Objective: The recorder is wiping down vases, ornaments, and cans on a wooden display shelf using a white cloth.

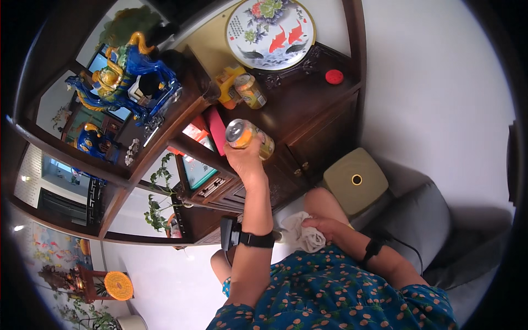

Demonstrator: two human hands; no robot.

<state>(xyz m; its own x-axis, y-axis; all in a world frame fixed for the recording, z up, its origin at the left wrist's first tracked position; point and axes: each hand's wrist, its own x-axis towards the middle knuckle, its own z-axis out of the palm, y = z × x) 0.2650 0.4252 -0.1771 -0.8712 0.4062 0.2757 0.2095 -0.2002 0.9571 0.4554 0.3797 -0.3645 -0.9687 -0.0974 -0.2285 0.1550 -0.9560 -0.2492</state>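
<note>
My left hand (246, 161) grips a yellow drink can (244, 135) around its side, its silver top tilted towards me. The can is in front of the dark wooden cabinet's surface (284, 113); whether it touches the wood I cannot tell. Close to my lap, my right hand (324, 227) clutches a crumpled white cloth (304, 235). Another drink can (252, 94) stands on the cabinet beside a yellow package (227, 84). Behind them, a round decorative plate (270, 39) painted with red fish and flowers rests in a carved dark stand.
A small red round object (334, 76) lies on the cabinet. Blue-and-gold glazed animal figurine (119, 78) occupies the left shelf, with a smaller figurine (93, 140) below. A potted plant (159, 210) trails leaves. At right are a beige box-like object (355, 181) and a grey sofa (412, 218).
</note>
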